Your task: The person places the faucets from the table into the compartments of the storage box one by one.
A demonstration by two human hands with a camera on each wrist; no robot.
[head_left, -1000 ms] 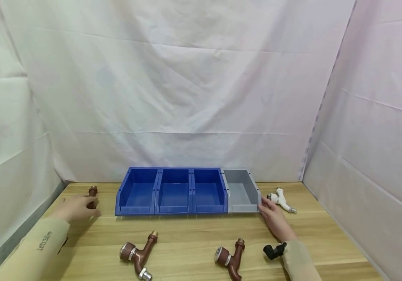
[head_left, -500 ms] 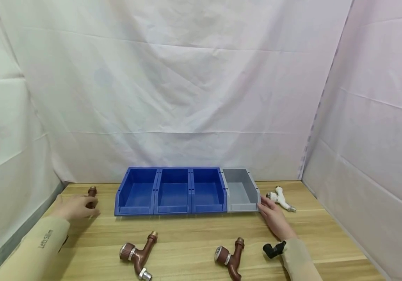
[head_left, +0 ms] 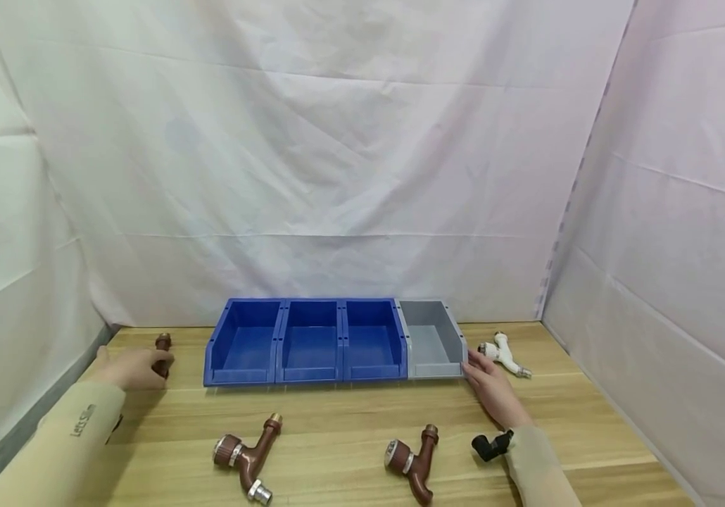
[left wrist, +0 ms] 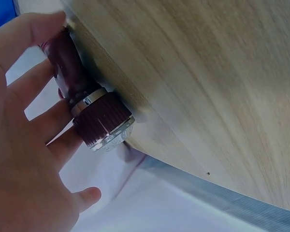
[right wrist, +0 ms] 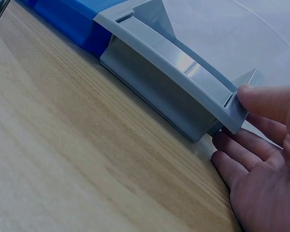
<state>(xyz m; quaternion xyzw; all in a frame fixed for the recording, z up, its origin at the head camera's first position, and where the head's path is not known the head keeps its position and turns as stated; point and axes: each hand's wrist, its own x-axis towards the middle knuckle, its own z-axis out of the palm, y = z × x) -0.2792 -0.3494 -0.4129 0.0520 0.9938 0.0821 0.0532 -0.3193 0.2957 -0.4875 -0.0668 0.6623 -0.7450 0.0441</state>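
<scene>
At the far left of the table my left hand (head_left: pixel 132 367) grips a brown tap (head_left: pixel 162 343). In the left wrist view the tap's ribbed knob (left wrist: pixel 102 118) points away from the thumb, its fingers pass behind the body, and the little finger sticks out. My right hand (head_left: pixel 494 391) holds the front right corner of the grey bin (head_left: pixel 438 370). Its thumb presses the rim in the right wrist view, with the other fingers below, beside the bin's wall (right wrist: pixel 159 92). The grey bin ends a row with three blue bins (head_left: pixel 245 377).
Two more brown taps, a left one (head_left: pixel 251 461) and a right one (head_left: pixel 422 465), lie near the front. A white tap (head_left: pixel 503 353) lies just right of my right hand. A black elbow-shaped piece (head_left: pixel 492 446) is by the right sleeve. White curtains (head_left: pixel 337 176) enclose the table.
Both hands keep their places at the brown tap and the grey bin. The whole head view has shifted slightly; the taps and bins stay where they were.
</scene>
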